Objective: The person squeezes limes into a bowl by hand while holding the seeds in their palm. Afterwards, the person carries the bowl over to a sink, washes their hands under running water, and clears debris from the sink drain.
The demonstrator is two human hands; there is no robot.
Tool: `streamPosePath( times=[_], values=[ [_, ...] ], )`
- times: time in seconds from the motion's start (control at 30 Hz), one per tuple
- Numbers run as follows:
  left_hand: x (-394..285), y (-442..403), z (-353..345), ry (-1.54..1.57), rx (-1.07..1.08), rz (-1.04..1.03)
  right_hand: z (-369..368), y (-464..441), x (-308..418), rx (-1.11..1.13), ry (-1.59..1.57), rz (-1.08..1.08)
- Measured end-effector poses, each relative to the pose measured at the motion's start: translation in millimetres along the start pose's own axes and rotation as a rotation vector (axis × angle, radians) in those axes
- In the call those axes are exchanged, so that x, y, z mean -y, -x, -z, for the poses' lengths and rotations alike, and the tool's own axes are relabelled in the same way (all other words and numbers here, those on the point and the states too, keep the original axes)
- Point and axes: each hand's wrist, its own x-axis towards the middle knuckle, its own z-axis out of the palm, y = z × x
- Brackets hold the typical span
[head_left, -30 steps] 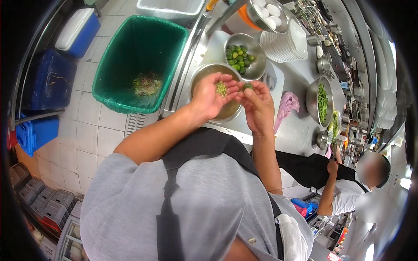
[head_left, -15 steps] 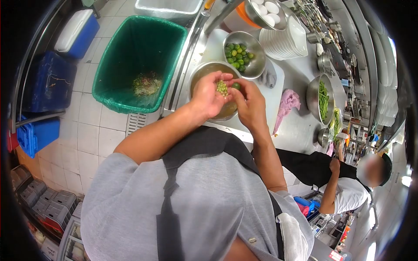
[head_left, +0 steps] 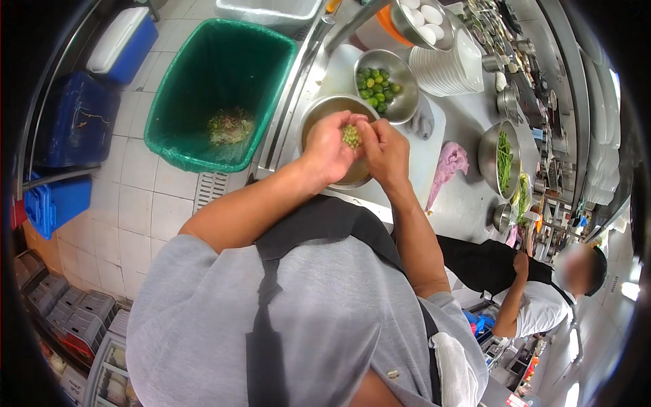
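Note:
My left hand (head_left: 327,148) is cupped, palm up, around a heap of small pale-green seeds (head_left: 351,136). Against it, my right hand (head_left: 386,150) has its fingers bent and pressed together at the heap. Whatever lies inside the right fingers is hidden. Both hands are over a metal bowl (head_left: 310,117) of cloudy brownish liquid, largely covered by them. Just beyond, a second metal bowl (head_left: 405,88) contains several green limes (head_left: 377,87).
A green bin (head_left: 163,122) with scraps stands left of the counter. Right of the cutting board (head_left: 434,146) lie a pink cloth (head_left: 449,166) and a bowl of green beans (head_left: 503,163). Stacked plates (head_left: 441,68) and eggs (head_left: 428,15) sit behind. A co-worker (head_left: 536,292) stands at right.
My right fingers have closed in over the left palm. A lime that showed beside the right fingers is now out of sight. The view has shifted slightly.

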Motion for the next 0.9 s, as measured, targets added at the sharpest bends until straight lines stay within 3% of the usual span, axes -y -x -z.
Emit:
streamPosePath(
  times=[0.23,0.43,0.53,0.63,0.7,0.8,0.9],
  values=[
    [-0.1,2.1,-3.8,-0.013,-0.018,-0.011,-1.3,3.6,4.3,-0.074,-0.136,-0.072],
    [2.0,0.8,-1.0,0.017,0.003,-0.01,-8.1,4.3,-4.1,-0.16,-0.1,-0.004],
    [1.1,0.0,0.4,0.047,0.034,0.011,6.7,-0.5,19.1,-0.245,-0.243,-0.075],
    [1.0,0.3,-0.2,0.039,0.027,0.044,24.0,-27.0,35.6,-0.413,-0.673,-0.258],
    [2.2,-0.4,0.6,0.02,0.022,0.053,42.5,-39.5,63.7,-0.021,-0.871,-0.056],
    [3.2,0.9,-0.2,-0.022,0.008,0.041,55.2,-71.6,53.7,-0.037,-0.508,0.087],
    [1.5,1.5,-0.4,-0.022,-0.002,0.025,58.3,-98.3,-5.2,0.072,0.202,0.067]
  ],
)
